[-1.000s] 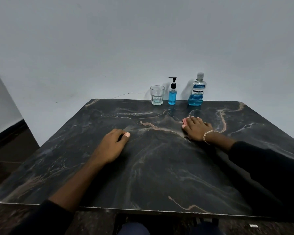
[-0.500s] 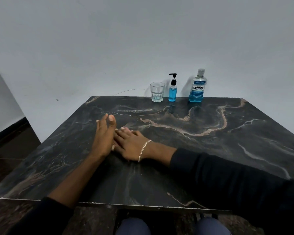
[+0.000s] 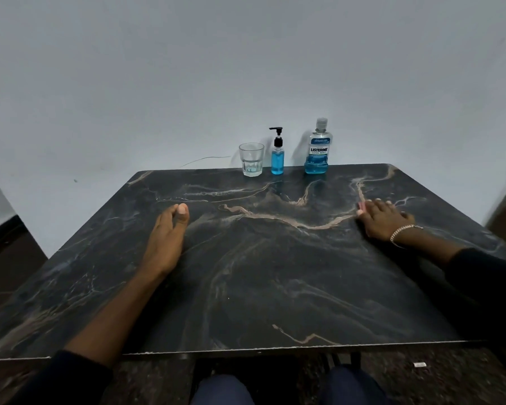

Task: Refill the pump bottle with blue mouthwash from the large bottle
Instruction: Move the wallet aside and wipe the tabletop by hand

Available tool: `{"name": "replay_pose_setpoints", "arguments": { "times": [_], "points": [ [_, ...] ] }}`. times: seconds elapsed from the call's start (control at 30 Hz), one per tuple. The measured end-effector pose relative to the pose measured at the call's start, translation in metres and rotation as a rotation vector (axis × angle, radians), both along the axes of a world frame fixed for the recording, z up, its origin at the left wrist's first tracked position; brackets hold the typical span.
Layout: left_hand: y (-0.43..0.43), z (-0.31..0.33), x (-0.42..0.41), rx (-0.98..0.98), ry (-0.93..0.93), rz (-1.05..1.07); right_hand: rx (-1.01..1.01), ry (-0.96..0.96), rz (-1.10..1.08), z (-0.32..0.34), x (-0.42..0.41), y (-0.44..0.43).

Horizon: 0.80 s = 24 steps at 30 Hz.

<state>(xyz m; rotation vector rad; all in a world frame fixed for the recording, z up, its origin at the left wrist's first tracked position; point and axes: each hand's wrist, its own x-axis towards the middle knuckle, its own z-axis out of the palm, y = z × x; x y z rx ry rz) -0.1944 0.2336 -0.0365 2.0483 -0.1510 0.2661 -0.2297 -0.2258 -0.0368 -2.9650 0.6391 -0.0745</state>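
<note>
A small pump bottle point(image 3: 277, 157) with a black pump head and blue liquid stands at the far edge of the table. To its right stands the large mouthwash bottle point(image 3: 318, 150), capped, with blue liquid low in it. My left hand point(image 3: 167, 239) rests on its edge on the table's left middle, fingers straight and together, holding nothing. My right hand point(image 3: 383, 219), with a bracelet at the wrist, lies flat on the table at the right. Both hands are well short of the bottles.
A clear drinking glass point(image 3: 251, 163) stands left of the pump bottle. The dark marble table point(image 3: 260, 273) backs onto a pale wall. A thin wire runs along the wall behind the glass. My knees show under the near edge.
My right hand has swept from beside my left hand across the table to the right side. My left hand has stayed in about the same place.
</note>
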Motion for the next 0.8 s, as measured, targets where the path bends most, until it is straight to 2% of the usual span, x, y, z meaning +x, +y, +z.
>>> {"name": "replay_pose_setpoints", "arguments": {
  "times": [0.07,0.23,0.37,0.5,0.57,0.63,0.8],
  "points": [
    [0.0,0.001,0.001,0.009,-0.001,-0.009,0.013,-0.028,-0.061,0.0,0.023,0.015],
    [-0.003,0.003,-0.002,-0.013,-0.017,-0.007,0.027,0.05,0.145,0.003,0.095,0.145],
    [-0.004,0.002,-0.003,-0.058,-0.057,0.032,0.049,0.074,0.403,0.01,0.121,0.274],
    [-0.002,0.001,0.003,-0.13,-0.153,0.133,-0.018,0.119,0.798,0.016,0.097,0.365],
    [0.0,0.001,0.005,-0.144,-0.202,0.203,-0.078,0.141,0.964,0.015,0.077,0.377],
    [0.004,0.001,0.004,-0.137,-0.248,0.242,-0.06,0.09,1.032,0.012,0.057,0.368],
    [0.002,0.003,0.001,-0.076,-0.269,0.214,0.01,0.025,0.948,0.002,0.017,0.283]
  ]
}}
